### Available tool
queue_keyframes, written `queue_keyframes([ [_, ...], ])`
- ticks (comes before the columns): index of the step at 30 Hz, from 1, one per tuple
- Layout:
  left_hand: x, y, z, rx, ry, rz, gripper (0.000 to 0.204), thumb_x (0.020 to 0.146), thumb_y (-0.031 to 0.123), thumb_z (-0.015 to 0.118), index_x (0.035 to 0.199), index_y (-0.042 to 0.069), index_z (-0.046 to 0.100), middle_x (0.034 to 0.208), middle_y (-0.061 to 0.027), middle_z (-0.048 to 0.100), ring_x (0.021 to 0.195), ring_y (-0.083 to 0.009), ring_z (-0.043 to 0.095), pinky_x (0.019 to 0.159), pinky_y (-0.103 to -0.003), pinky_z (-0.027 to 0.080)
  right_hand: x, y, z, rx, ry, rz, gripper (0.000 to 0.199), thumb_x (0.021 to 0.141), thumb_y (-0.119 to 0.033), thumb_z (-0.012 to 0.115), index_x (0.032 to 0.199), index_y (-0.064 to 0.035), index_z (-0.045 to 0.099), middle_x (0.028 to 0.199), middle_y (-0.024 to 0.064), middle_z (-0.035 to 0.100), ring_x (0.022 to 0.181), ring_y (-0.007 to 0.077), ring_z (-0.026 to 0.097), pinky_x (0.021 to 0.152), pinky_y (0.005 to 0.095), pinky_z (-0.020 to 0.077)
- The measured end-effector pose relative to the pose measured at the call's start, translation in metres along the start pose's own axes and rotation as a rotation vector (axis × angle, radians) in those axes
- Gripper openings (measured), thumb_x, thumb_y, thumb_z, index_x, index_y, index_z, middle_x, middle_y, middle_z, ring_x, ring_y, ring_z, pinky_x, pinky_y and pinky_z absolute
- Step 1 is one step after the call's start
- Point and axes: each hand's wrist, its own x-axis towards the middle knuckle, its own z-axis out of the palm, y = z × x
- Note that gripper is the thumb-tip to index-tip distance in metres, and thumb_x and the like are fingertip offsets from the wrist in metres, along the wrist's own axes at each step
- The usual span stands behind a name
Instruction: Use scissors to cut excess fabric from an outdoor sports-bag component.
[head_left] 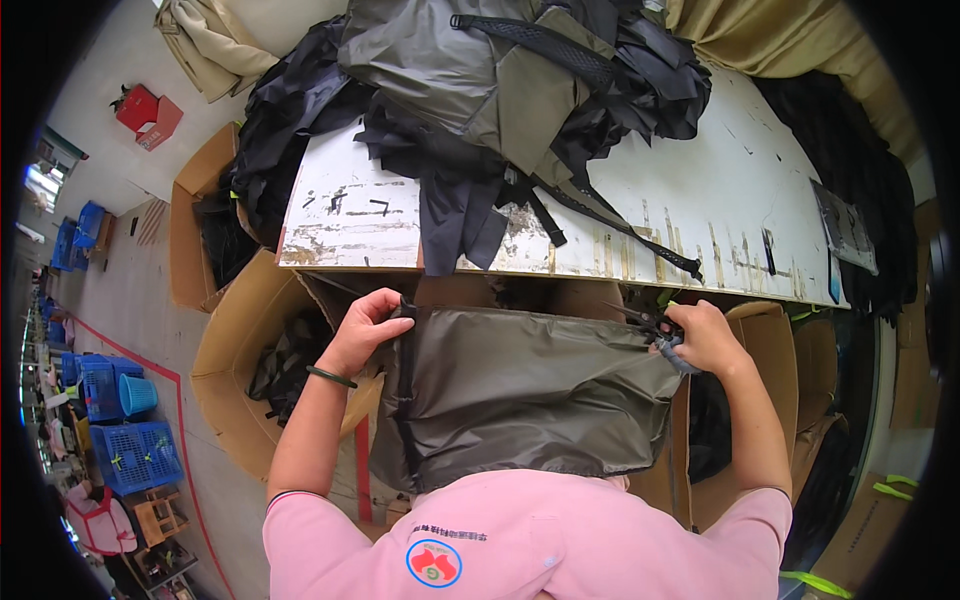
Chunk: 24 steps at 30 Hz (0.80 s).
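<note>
An olive-grey fabric panel (535,390) hangs spread in front of my chest, with a black strip (407,400) down its left side. My left hand (365,330) pinches the panel's top left corner at that strip, thumb pressed against the fingers. A dark bangle sits on this wrist. At the top right corner, my right hand (703,335) is closed round a pair of scissors (648,322) with the blades pointing left along the panel's top edge. Its fingers are also at the fabric, and something grey wraps part of them.
Ahead stands a worn white table (720,190) with a heap of olive fabric pieces (430,75), black cloth and straps. Open cardboard boxes (235,370) with dark fabric flank me on both sides. Blue baskets (135,455) stand on the floor to the left.
</note>
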Motion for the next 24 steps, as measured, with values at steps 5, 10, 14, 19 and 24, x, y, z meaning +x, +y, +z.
queue_keyframes([
  [5, -0.024, 0.005, 0.014, -0.123, 0.125, 0.085, 0.027, 0.086, 0.000, 0.070, 0.112, 0.005, 0.068, 0.096, 0.0033, 0.067, 0.089, -0.0043, 0.058, 0.083, -0.022, 0.047, 0.051, -0.078, -0.007, 0.130, 0.047, -0.215, 0.041, 0.070, -0.042, 0.082, 0.084, -0.0084, 0.063, 0.078, 0.0068, 0.065, 0.073, 0.0293, 0.062, 0.072, 0.0367, 0.0400],
  [10, -0.036, 0.003, 0.024, -0.184, 0.168, 0.121, 0.027, 0.086, -0.001, 0.069, 0.113, 0.005, 0.069, 0.095, 0.0035, 0.066, 0.087, -0.0038, 0.058, 0.080, -0.020, 0.047, 0.097, -0.144, 0.007, 0.082, 0.093, -0.437, 0.041, 0.068, -0.039, 0.082, 0.083, -0.0088, 0.059, 0.078, 0.0048, 0.064, 0.077, 0.0262, 0.063, 0.071, 0.0368, 0.0365],
  [14, -0.042, 0.006, 0.030, -0.215, 0.195, 0.121, 0.028, 0.087, -0.002, 0.068, 0.115, 0.004, 0.068, 0.094, 0.0036, 0.067, 0.087, -0.0032, 0.058, 0.080, -0.019, 0.047, 0.118, -0.172, 0.005, 0.025, 0.046, -0.472, 0.040, 0.068, -0.039, 0.081, 0.083, -0.0095, 0.059, 0.078, 0.0045, 0.064, 0.077, 0.0260, 0.064, 0.072, 0.0372, 0.0367],
  [19, -0.046, 0.001, 0.026, -0.198, 0.197, 0.136, 0.029, 0.088, -0.002, 0.066, 0.116, 0.003, 0.067, 0.096, 0.0026, 0.067, 0.089, -0.0029, 0.058, 0.082, -0.018, 0.046, 0.127, -0.190, 0.005, 0.081, 0.004, -0.497, 0.036, 0.069, -0.036, 0.080, 0.083, -0.0101, 0.059, 0.078, 0.0042, 0.064, 0.077, 0.0258, 0.064, 0.073, 0.0376, 0.0371],
  [24, -0.046, 0.004, 0.027, -0.200, 0.177, 0.128, 0.024, 0.089, -0.002, 0.065, 0.113, 0.001, 0.067, 0.100, 0.0008, 0.068, 0.092, -0.0050, 0.059, 0.086, -0.021, 0.046, 0.132, -0.197, 0.012, 0.082, 0.020, -0.519, 0.035, 0.069, -0.036, 0.080, 0.082, -0.0101, 0.059, 0.077, 0.0040, 0.064, 0.078, 0.0252, 0.064, 0.073, 0.0373, 0.0371],
])
